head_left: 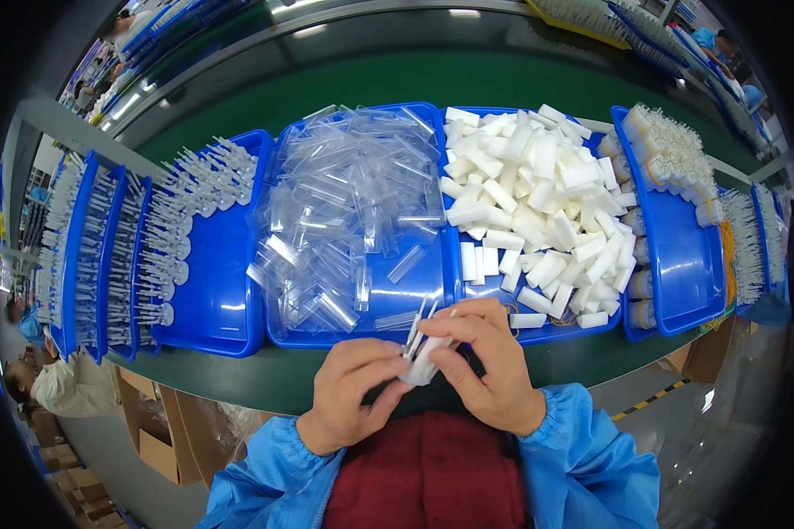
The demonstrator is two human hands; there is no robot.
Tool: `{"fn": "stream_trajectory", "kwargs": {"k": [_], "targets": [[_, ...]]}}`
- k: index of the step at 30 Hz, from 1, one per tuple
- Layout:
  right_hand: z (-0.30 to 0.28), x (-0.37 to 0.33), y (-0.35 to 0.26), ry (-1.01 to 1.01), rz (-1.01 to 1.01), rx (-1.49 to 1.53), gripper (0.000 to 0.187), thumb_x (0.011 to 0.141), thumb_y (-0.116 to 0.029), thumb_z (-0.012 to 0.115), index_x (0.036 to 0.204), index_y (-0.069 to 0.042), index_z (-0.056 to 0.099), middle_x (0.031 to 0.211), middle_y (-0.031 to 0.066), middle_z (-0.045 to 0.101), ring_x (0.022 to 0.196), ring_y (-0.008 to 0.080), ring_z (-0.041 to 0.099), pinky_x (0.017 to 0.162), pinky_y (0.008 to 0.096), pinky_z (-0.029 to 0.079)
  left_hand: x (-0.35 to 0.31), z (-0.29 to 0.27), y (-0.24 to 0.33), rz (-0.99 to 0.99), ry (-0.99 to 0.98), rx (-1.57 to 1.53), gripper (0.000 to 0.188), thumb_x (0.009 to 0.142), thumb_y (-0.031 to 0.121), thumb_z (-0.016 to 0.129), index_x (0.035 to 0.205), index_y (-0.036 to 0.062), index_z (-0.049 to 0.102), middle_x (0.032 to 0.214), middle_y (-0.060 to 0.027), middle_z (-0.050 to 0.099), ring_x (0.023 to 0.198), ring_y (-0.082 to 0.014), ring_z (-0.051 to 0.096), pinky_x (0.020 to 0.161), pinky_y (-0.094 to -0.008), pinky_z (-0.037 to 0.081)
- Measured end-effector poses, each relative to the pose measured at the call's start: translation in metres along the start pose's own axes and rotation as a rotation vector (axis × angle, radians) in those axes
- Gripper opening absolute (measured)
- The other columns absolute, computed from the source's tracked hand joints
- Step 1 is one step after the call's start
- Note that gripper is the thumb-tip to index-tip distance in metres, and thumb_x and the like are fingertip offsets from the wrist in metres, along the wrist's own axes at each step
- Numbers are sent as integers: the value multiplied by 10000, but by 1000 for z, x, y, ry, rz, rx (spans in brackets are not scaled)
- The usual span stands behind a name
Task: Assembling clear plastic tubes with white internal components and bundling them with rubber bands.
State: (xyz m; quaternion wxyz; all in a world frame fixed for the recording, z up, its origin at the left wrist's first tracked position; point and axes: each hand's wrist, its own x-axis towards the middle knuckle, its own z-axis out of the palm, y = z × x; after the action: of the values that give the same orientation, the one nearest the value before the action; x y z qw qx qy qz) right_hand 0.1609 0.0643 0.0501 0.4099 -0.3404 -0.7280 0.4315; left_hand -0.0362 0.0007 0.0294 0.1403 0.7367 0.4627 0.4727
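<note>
Close in front of my body, both hands meet over the near edge of the bench. My left hand (353,388) is closed, its thumb and fingers pinching a small white part with thin upright prongs (415,335). Against those prongs my right hand (490,366) holds a white foam block (428,360) between thumb and fingers. The fingers partly hide both pieces. Just beyond the hands lie a blue tray (375,336) heaped with clear plastic sleeves (353,176) and another blue tray (547,335) piled with white foam blocks (538,176).
At left, a blue tray (207,309) holds rows of pronged parts (163,256); more filled trays stand tilted beside it. On the right, a blue tray (684,291) of banded bundles (675,150) overlaps another tray. Yellow-orange rubber bands (730,264) lie nearby. Cardboard boxes (163,450) stand below.
</note>
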Motion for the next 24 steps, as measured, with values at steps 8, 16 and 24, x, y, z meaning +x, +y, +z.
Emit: {"fn": "stream_trajectory", "kwargs": {"k": [8, 16, 24], "targets": [[-26, 12, 29, 75, -49, -287, 248, 924, -34, 642, 1168, -32, 688, 962, 107, 646, 941, 290, 585, 849, 385, 456, 5, 3, 2, -86, -118, -27, 322, 726, -57, 825, 1010, 53, 719, 993, -92, 666, 874, -259, 660, 741, -345, 537], [-44, 40, 40, -41, -141, -908, 251, 794, -56, 728, 1045, -55, 710, 919, 48, 641, 907, 247, 592, 790, 380, 440, 12, 3, 1, -16, -217, 195, 317, 733, -33, 815, 1024, 58, 729, 975, -76, 663, 854, -249, 645, 715, -351, 512], [-63, 59, 53, -31, -257, -1096, 232, 752, -45, 660, 981, -58, 689, 872, 61, 613, 858, 241, 578, 786, 360, 447, 7, 8, -3, -11, -191, 161, 318, 739, -35, 806, 1034, 52, 724, 1011, -88, 664, 860, -256, 647, 719, -355, 523]]}}
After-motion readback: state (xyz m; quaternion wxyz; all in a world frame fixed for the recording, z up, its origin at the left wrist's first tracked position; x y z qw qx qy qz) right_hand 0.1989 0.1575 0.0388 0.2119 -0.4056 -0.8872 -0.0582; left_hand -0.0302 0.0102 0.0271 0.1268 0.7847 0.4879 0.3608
